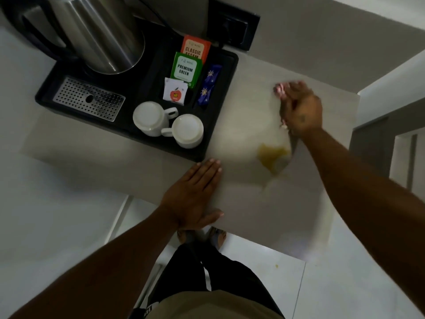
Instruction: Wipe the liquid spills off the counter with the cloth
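A yellow liquid spill lies on the pale counter, right of the black tray. A thin streak trails from it toward the counter's front edge. My right hand is blurred by motion and presses a pale cloth on the counter just beyond the spill; only the cloth's pinkish edges show under the fingers. My left hand rests flat, fingers together, on the counter near its front edge, left of the spill, and holds nothing.
A black tray at the left holds a steel kettle, two upturned white cups, tea sachets and a perforated drip grate. A black wall socket sits behind. A small yellow drop marks the floor.
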Demonstrator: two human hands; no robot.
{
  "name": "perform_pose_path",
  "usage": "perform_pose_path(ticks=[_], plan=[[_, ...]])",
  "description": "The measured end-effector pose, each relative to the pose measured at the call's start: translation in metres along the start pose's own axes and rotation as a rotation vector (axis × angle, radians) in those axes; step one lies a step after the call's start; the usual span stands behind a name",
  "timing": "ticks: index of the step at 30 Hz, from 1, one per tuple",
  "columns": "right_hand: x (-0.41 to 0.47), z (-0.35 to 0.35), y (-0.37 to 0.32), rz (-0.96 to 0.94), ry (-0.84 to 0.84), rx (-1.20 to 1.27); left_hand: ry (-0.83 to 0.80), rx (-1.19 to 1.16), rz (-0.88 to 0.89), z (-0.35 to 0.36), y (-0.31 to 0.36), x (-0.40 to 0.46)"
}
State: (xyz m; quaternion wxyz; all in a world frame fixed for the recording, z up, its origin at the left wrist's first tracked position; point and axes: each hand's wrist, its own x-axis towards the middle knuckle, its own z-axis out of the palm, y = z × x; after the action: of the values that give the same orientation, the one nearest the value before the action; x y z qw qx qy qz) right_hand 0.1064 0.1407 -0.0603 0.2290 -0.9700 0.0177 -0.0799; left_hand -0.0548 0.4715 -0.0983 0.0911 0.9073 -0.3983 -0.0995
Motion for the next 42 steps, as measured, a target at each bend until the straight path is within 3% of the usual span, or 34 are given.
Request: perform_pose_path(ticks=[5, 10, 16, 19, 22, 25, 27, 30, 33, 35, 38, 42], plan=[[0.032, 0.022, -0.047, -0.085, -0.127, 0.068, -0.020, -0.003, -0.009, -0.002, 0.000, -0.001], [-0.051, 0.013, -0.045, -0.325, -0.265, 0.009, 0.040, 0.004, 0.017, 0.003, -0.002, -0.002], [-0.046, -0.032, 0.038, 0.022, -0.122, -0.071, 0.052, 0.030, 0.025, 0.006, -0.002, 0.000], [-0.030, -0.018, 0.016, -0.002, -0.092, -0.031, 0.044, 0.028, 0.014, 0.004, -0.002, -0.001], [-0.048, 0.000, -0.020, -0.127, -0.235, 0.006, 0.039, 0.041, 0.015, 0.002, -0.001, -0.001], [-0.109, 0.004, -0.046, -0.313, -0.323, -0.041, 0.040, 0.056, 0.006, 0.001, -0.001, -0.002], [-0.156, -0.005, -0.039, -0.339, -0.316, -0.075, 0.048, 0.066, 0.005, 0.002, 0.000, -0.002], [-0.177, -0.028, 0.005, -0.176, -0.257, -0.130, 0.057, 0.071, 0.006, 0.003, -0.001, -0.002], [-0.135, -0.037, 0.029, 0.071, -0.158, -0.121, 0.068, 0.068, 0.005, 0.006, -0.002, -0.002], [-0.111, -0.028, 0.020, 0.117, -0.123, -0.087, 0.067, 0.064, 0.009, 0.007, -0.002, -0.002], [-0.110, -0.001, -0.019, 0.020, -0.183, -0.067, 0.058, 0.065, 0.010, 0.005, -0.002, -0.002], [-0.184, 0.019, -0.073, -0.173, -0.283, -0.112, 0.035, 0.058, -0.048, 0.003, 0.002, -0.008]])
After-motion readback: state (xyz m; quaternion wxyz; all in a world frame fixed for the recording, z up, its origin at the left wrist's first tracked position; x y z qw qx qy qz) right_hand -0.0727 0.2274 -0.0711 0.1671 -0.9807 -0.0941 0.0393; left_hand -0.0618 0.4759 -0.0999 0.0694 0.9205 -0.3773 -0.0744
